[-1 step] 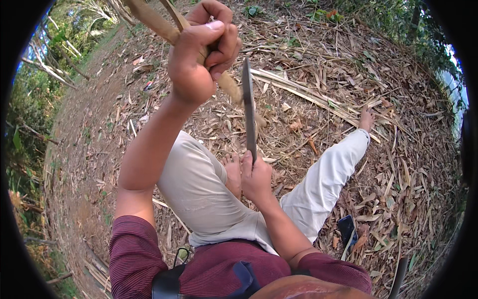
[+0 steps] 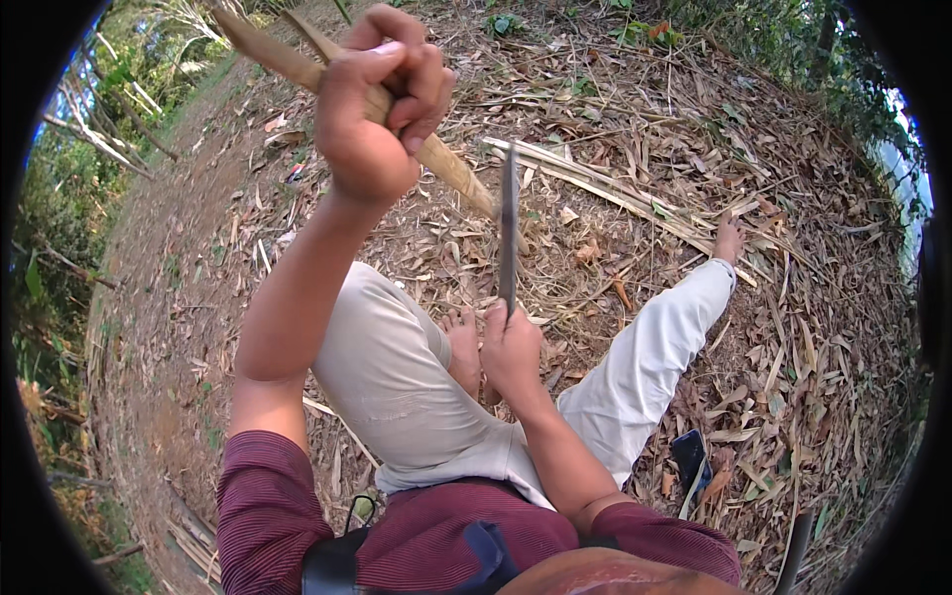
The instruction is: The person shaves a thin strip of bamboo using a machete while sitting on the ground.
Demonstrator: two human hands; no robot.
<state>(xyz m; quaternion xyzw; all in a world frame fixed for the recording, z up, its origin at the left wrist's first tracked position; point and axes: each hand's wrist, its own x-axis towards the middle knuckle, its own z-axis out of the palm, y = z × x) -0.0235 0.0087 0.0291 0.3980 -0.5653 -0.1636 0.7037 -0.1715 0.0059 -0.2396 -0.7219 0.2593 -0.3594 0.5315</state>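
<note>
Raised at the upper left, my left hand [image 2: 382,104] is closed round a tan wooden stick [image 2: 458,177]. Two prongs of the wood stick out beyond the fist, and whether they are one forked piece is hidden by my fingers. The stick's lower end slants down to the right, behind or against a long dark knife blade [image 2: 509,233]; contact is hard to tell. My right hand [image 2: 512,352] grips the knife low in front of my lap, blade pointing up. Its handle is covered by my fingers.
Dry leaves and shavings cover the ground round my bare feet. Pale split strips [image 2: 605,193] lie beyond, reaching toward my right foot [image 2: 729,238]. A dark phone [image 2: 691,458] rests on leaves by my right thigh. Trees and brush [image 2: 59,248] stand at the left.
My left hand and the stick have shifted left and slightly down. The knife's tip has swung a little to the right and sits lower, while the right hand stays nearly in place.
</note>
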